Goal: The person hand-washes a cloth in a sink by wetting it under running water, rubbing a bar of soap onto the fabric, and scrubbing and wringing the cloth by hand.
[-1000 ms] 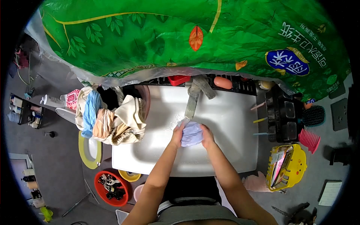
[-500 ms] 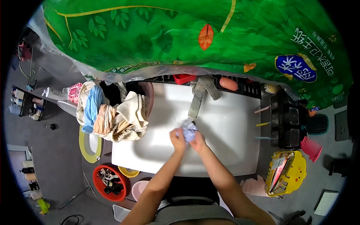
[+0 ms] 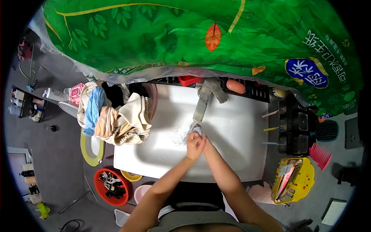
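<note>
Under the faucet (image 3: 202,105), my two hands are pressed together around a small wet lavender cloth (image 3: 197,130). Only a bit of the cloth shows above the fingers. My left hand (image 3: 194,146) is closed on it in front, and my right hand (image 3: 207,143) is closed against it from the right, its fingers partly hidden behind the left. Water runs from the spout onto the cloth and splashes in the white sink (image 3: 239,154).
A heaped pile of clothes (image 3: 133,120) in a basin sits on the sink's left side. Soap (image 3: 235,86) lies behind the faucet. A large green plastic pack (image 3: 154,38) hangs over the back. Right are a black organizer (image 3: 284,123) and a yellow basket (image 3: 305,185); lower left, a red basin (image 3: 123,201).
My hands have come together and squeezed the cloth into a tighter bunch, mostly covering it. The left hand has moved right, over the right hand's fingers. More water splashes left of the spout.
</note>
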A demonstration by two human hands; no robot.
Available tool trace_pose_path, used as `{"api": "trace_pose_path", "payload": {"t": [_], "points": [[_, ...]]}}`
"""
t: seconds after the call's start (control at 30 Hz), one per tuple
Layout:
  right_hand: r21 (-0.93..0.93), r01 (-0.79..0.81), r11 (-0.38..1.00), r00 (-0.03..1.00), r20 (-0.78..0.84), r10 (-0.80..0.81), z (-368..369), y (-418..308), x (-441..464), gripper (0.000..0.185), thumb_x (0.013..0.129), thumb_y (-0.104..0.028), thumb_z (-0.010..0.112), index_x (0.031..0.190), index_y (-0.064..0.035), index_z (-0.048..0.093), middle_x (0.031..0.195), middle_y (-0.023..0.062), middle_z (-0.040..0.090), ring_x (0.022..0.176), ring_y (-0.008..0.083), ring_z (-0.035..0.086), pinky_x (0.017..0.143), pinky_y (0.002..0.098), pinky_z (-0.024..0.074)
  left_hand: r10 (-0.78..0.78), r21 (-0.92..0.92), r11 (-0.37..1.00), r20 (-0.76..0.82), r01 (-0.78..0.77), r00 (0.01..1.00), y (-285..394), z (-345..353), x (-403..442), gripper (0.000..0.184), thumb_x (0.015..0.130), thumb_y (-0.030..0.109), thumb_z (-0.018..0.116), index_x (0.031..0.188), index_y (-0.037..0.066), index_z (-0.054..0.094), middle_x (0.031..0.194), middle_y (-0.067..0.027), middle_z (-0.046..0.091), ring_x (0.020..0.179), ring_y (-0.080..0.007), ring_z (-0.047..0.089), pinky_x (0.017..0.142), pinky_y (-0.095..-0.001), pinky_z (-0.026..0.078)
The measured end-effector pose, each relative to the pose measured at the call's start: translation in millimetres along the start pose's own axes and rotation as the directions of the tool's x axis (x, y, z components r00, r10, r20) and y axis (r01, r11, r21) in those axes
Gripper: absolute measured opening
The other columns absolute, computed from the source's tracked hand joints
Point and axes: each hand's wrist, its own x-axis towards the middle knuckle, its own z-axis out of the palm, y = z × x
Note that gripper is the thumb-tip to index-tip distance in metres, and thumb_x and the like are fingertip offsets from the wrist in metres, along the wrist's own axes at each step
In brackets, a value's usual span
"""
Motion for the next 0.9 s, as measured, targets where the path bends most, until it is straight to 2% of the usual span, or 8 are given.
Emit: {"api": "trace_pose_path", "payload": {"t": [0.07, 0.17, 0.27, 0.33, 0.53, 0.63, 0.77, 0.9], "points": [[-0.23, 0.066, 0.971, 0.909, -0.387, -0.153, 30, 2, -15, 0.023, 0.083, -0.025, 0.04, 0.095, -0.0082, 0.052, 0.091, 0.006, 0.056, 0.081, 0.0175, 0.055, 0.073, 0.0307, 0.0465, 0.078, 0.149, 0.986, 0.015, -0.08, 0.997, -37, -8, 8, 0.01, 0.073, 0.009, 0.054, 0.07, 0.002, 0.047, 0.083, -0.0154, 0.049, 0.082, -0.0312, 0.044, 0.072, -0.0385, 0.036], [-0.196, 0.106, 0.975, 0.933, -0.318, -0.165, 25, -3, -3, 0.021, 0.084, -0.023, 0.041, 0.095, -0.0081, 0.052, 0.089, 0.0047, 0.056, 0.08, 0.0152, 0.055, 0.072, 0.0281, 0.0466, 0.076, 0.158, 0.986, -0.113, -0.058, 0.991, -39, -17, 25, 0.017, 0.073, 0.011, 0.049, 0.085, 0.0, 0.044, 0.097, -0.0196, 0.045, 0.086, -0.0356, 0.041, 0.075, -0.0435, 0.034], [-0.193, 0.087, 0.977, 0.916, -0.37, -0.154, 22, -8, 3, 0.03, 0.085, -0.033, 0.042, 0.091, -0.006, 0.053, 0.087, 0.0042, 0.057, 0.078, 0.0148, 0.055, 0.071, 0.0263, 0.0465, 0.223, 0.102, 0.968, 0.067, -0.229, 0.973, -29, -11, 19, 0.014, 0.069, 0.007, 0.051, 0.079, -0.002, 0.047, 0.086, -0.0175, 0.049, 0.083, -0.0363, 0.043, 0.072, -0.0444, 0.036], [-0.209, 0.071, 0.975, 0.934, -0.329, -0.138, 12, -7, 8, 0.038, 0.084, -0.04, 0.044, 0.095, -0.0045, 0.053, 0.094, 0.006, 0.057, 0.081, 0.0165, 0.055, 0.074, 0.0281, 0.0455, 0.17, 0.081, 0.98, 0.12, -0.18, 0.978, -26, -10, 21, 0.012, 0.067, 0.006, 0.051, 0.075, -0.002, 0.048, 0.081, -0.0175, 0.05, 0.078, -0.0354, 0.045, 0.068, -0.0427, 0.038], [-0.054, 0.024, 0.998, 0.981, -0.193, -0.034, 5, 6, 26, 0.052, 0.086, -0.045, 0.019, 0.062, -0.0094, 0.048, 0.054, 0.0098, 0.05, 0.045, 0.0237, 0.046, 0.041, 0.0327, 0.0385, -0.142, -0.083, 0.985, 0.1, 0.15, 0.985, -15, -7, 34, 0.013, 0.065, 0.006, 0.053, 0.055, 0.002, 0.047, 0.052, -0.0119, 0.045, 0.051, -0.0245, 0.045, 0.054, -0.0326, 0.039], [-0.368, 0.083, 0.926, 0.899, -0.373, -0.229, 7, -1, 15, 0.04, 0.086, -0.041, 0.029, 0.083, -0.0079, 0.051, 0.077, 0.0078, 0.054, 0.067, 0.021, 0.051, 0.06, 0.0322, 0.0419, -0.543, -0.349, 0.735, 0.21, 0.581, 0.813, -20, -2, 33, 0.017, 0.068, 0.007, 0.054, 0.053, 0.006, 0.047, 0.049, -0.0059, 0.044, 0.049, -0.0174, 0.045, 0.053, -0.0288, 0.038], [-0.554, 0.039, 0.831, 0.798, -0.483, -0.36, 31, -12, -15, 0.039, 0.087, -0.035, 0.038, 0.109, -0.0058, 0.051, 0.105, 0.0066, 0.056, 0.096, 0.0191, 0.054, 0.081, 0.0321, 0.0435, -0.675, -0.709, -0.073, 0.553, 0.702, 0.488, -52, -15, 42, 0.019, 0.08, 0.023, 0.051, 0.086, 0.005, 0.054, 0.08, -0.0054, 0.056, 0.076, -0.0172, 0.056, 0.074, -0.0301, 0.045], [-0.327, 0.091, 0.941, 0.924, -0.324, -0.202, 18, -20, -22, 0.038, 0.088, -0.033, 0.037, 0.109, -0.0047, 0.05, 0.106, 0.0064, 0.056, 0.099, 0.0199, 0.053, 0.088, 0.0333, 0.0392, -0.591, -0.478, -0.082, 0.73, 0.874, 0.344, -45, -40, 53, 0.018, 0.082, 0.023, 0.051, 0.092, 0.008, 0.053, 0.082, -0.0034, 0.055, 0.081, -0.0156, 0.054, 0.077, -0.0301, 0.043]]}}
